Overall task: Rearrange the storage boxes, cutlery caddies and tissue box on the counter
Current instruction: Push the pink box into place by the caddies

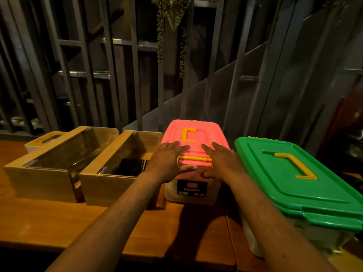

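Note:
A storage box with a pink lid (pixel 198 126) and yellow handle stands mid-counter. My left hand (pixel 169 160) and my right hand (pixel 222 161) both lie on its near lid edge, fingers flat on top, thumbs hooked under the front rim. To its right sits a larger box with a green lid (pixel 294 185). On its left stand two wooden cutlery caddies with clear lids, one (pixel 117 177) touching the pink box's side, the other (pixel 43 179) further left. Behind the far caddy a small white box with a yellow handle (pixel 46 139) peeks out. No tissue box shows.
The wooden counter (pixel 98 222) runs left to right, with its front edge close to me. Grey metal bars and a stair side (pixel 196 95) rise right behind the boxes. Hanging plant strands (pixel 170 26) dangle above. A dark red object (pixel 351 118) stands at the far right.

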{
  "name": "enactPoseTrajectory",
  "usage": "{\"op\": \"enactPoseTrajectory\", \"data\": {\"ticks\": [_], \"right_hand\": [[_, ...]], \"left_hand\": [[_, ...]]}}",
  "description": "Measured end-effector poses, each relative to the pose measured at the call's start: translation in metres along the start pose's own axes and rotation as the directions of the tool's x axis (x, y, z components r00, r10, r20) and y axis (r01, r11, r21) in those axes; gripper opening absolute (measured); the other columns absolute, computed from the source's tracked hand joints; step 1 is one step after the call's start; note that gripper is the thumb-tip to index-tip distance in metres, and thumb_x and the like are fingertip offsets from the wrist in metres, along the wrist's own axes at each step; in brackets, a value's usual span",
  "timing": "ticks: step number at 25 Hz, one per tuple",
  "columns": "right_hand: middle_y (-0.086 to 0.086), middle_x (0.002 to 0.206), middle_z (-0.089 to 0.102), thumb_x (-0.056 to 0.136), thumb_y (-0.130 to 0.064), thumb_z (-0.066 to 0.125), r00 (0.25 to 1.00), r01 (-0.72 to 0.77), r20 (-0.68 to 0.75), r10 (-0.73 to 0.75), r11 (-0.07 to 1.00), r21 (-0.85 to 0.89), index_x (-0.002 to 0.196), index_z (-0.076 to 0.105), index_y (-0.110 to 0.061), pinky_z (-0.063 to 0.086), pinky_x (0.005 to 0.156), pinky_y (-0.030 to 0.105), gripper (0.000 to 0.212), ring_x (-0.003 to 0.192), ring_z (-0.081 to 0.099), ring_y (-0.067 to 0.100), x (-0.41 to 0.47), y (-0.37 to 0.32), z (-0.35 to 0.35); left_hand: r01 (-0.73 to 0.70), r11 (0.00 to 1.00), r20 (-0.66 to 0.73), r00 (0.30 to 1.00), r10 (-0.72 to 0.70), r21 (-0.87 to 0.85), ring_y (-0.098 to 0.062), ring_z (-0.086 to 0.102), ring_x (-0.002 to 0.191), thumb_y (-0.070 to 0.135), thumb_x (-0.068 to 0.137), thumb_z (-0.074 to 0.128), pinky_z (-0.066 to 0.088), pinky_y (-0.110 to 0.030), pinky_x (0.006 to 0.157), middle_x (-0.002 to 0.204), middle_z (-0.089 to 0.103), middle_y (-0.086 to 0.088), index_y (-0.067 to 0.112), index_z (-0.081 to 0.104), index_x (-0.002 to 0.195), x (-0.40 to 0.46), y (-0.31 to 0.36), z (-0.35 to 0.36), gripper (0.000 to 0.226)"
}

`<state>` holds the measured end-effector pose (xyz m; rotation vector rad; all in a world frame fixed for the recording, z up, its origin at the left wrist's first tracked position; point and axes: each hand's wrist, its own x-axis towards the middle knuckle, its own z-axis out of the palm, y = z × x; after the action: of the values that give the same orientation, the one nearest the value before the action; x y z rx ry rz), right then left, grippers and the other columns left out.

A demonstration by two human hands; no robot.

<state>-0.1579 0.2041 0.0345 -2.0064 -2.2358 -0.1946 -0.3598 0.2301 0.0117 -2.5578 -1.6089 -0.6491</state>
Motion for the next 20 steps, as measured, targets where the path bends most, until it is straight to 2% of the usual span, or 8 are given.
{"op": "enactPoseTrajectory", "data": {"ticks": [10, 16, 18, 20], "right_hand": [[0.004, 0.163, 0.012, 0.075, -0.049, 0.075, 1.0, -0.006, 0.015, 0.006, 1.0, -0.004, 0.152, 0.008, -0.038, 0.019, 0.118, 0.052, 0.102, 0.147, 0.017, 0.03, 0.002, -0.003, 0.0], [0.005, 0.164, 0.005, 0.067, -0.06, 0.075, 0.994, -0.022, 0.112, 0.021, 1.0, 0.003, 0.152, 0.001, -0.037, 0.018, 0.115, 0.058, 0.115, 0.149, 0.012, 0.03, -0.011, -0.004, -0.016], [0.002, 0.163, 0.012, 0.069, -0.06, 0.074, 0.999, -0.016, 0.045, 0.012, 0.996, 0.087, 0.152, 0.01, -0.037, 0.023, 0.117, 0.053, 0.107, 0.148, 0.016, 0.028, -0.027, 0.001, -0.027], [0.0, 0.16, 0.025, 0.076, -0.059, 0.068, 0.997, -0.003, -0.072, 0.017, 0.982, 0.189, 0.149, 0.026, -0.037, 0.027, 0.116, 0.046, 0.087, 0.145, 0.025, 0.024, -0.051, 0.015, -0.041]], "left_hand": [[-0.01, 1.0, -0.012, 1.0, 0.01, 0.018, -0.027, 0.032, 0.14, 0.08, 0.076, 0.043, 0.023, -0.047, 0.114, 0.156, 0.034, -0.001, 0.037, 0.032, 0.147, 0.002, -0.003, 0.002, 0.084], [-0.004, 0.995, 0.045, 0.999, 0.0, 0.103, -0.029, 0.032, 0.14, 0.076, 0.084, 0.035, 0.022, -0.048, 0.114, 0.155, 0.035, -0.003, 0.035, 0.029, 0.148, -0.007, 0.01, -0.01, 0.076], [0.0, 0.996, -0.006, 1.0, 0.001, 0.084, -0.027, 0.034, 0.138, 0.068, 0.09, 0.036, 0.023, -0.05, 0.113, 0.152, 0.041, -0.002, 0.036, 0.036, 0.144, -0.018, 0.024, -0.015, 0.063], [-0.022, 1.0, -0.098, 0.995, 0.021, -0.002, -0.024, 0.041, 0.134, 0.058, 0.094, 0.04, 0.026, -0.049, 0.112, 0.144, 0.051, 0.001, 0.035, 0.046, 0.138, -0.037, 0.047, -0.021, 0.05]]}}
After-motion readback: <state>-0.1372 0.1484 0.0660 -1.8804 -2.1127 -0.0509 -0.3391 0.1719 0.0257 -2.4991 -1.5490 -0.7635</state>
